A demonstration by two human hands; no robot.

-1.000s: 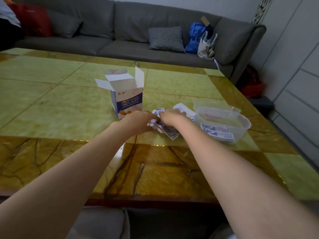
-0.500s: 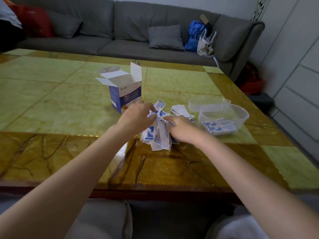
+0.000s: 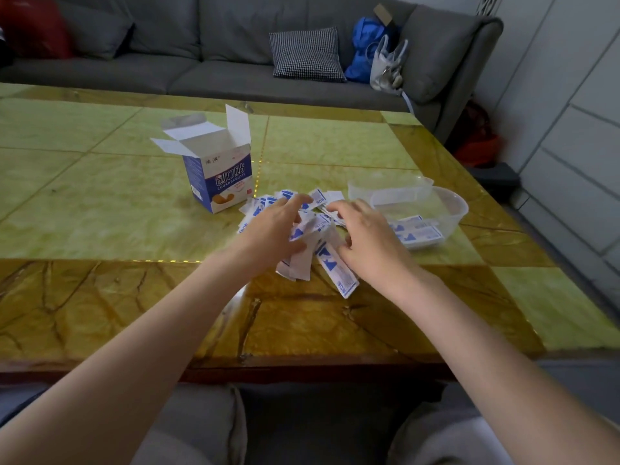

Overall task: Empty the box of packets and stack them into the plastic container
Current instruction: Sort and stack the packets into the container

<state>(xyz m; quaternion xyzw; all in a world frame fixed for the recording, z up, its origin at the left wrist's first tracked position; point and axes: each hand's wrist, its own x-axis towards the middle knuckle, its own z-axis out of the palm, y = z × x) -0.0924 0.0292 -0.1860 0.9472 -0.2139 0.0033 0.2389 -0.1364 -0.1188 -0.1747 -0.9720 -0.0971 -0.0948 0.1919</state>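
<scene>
The blue and white box point(image 3: 219, 174) stands upright on the table with its top flaps open. Loose white and blue packets point(image 3: 339, 273) lie in a heap just right of it. My left hand point(image 3: 268, 231) and my right hand point(image 3: 367, 238) close in on the heap from either side, and a bunch of packets is gathered between them. The left hand is blurred, with its fingers reaching over the pile. My right hand's fingers curl into it. The clear plastic container point(image 3: 451, 209) sits to the right with a few packets flat on its bottom.
The container's clear lid point(image 3: 385, 187) lies behind it. The green and brown stone table point(image 3: 100, 203) ends close to my knees. A grey sofa point(image 3: 218, 72) with a checked cushion point(image 3: 307, 55) and a blue bag point(image 3: 365, 45) runs along the far side.
The bunch held upright between my hands half a second ago has come down and spread. Both hands have shifted slightly forward over the heap. The box and container have not moved.
</scene>
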